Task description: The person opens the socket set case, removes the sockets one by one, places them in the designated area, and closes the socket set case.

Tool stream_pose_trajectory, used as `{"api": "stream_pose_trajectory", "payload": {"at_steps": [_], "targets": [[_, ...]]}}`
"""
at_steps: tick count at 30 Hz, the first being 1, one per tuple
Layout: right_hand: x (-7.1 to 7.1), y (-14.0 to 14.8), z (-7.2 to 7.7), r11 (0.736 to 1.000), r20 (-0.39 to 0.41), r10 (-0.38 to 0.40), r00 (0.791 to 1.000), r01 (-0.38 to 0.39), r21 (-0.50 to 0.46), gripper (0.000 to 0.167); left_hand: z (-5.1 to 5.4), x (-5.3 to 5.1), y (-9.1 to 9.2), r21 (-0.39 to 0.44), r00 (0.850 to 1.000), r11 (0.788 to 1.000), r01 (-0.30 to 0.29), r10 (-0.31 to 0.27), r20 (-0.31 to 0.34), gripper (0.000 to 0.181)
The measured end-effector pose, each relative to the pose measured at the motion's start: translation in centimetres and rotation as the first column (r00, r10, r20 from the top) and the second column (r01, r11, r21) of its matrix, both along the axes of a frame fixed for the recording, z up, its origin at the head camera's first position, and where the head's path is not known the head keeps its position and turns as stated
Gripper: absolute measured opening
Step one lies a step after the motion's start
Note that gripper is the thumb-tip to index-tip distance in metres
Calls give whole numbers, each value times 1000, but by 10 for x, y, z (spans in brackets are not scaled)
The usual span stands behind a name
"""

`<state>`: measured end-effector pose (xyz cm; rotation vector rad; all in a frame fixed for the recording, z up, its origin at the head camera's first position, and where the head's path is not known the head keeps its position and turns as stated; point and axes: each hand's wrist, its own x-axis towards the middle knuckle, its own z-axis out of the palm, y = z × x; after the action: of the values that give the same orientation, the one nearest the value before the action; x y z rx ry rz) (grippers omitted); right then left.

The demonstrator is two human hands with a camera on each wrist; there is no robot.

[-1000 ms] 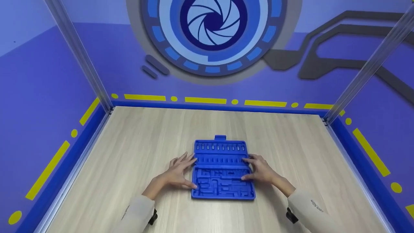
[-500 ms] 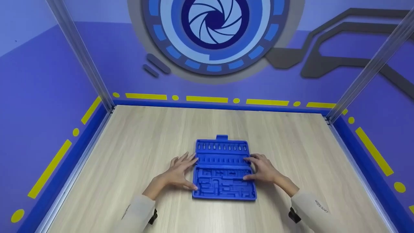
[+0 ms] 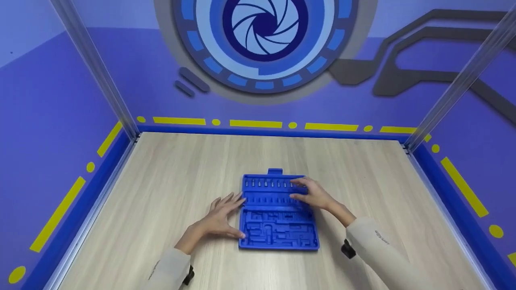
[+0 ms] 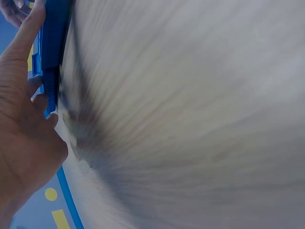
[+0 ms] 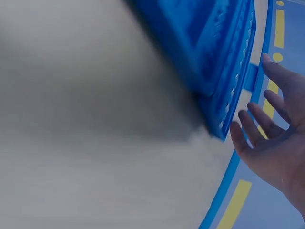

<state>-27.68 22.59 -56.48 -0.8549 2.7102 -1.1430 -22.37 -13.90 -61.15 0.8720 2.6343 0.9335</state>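
Observation:
A blue plastic tool case lies unfolded on the table, with a row of small metal bits along its far half. Its near half shows moulded recesses. My left hand rests at the case's left side, fingers spread and thumb on the rim. In the left wrist view that thumb lies along the edge of the case. Above the far right part of the case hovers my right hand, covering the last bits. Its fingers are spread and hold nothing in the right wrist view.
A pale wood-grain table surrounds the case. Blue and purple panels with yellow markings stand behind it and on both sides. Metal posts rise at the back corners.
My right hand has left the case's right edge and moved up and leftward over the row of bits. My left hand stays at the left edge.

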Motion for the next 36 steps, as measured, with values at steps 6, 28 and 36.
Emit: {"api": "stream_pose_trajectory", "payload": {"at_steps": [6, 28, 36], "targets": [[-13, -33, 0, 994, 97, 24, 995, -14, -109, 51, 2, -5, 0, -28, 1000, 1000, -7, 7, -27, 120], [-20, -104, -21, 990, 212, -19, 977, 48, -134, 40, -1, 5, -3, -76, 998, 997, -4, 0, -57, 119], [-28, -135, -21, 984, 235, -86, 968, 120, -135, 35, -1, 4, -1, -64, 997, 998, -8, 3, -75, 119]]}}
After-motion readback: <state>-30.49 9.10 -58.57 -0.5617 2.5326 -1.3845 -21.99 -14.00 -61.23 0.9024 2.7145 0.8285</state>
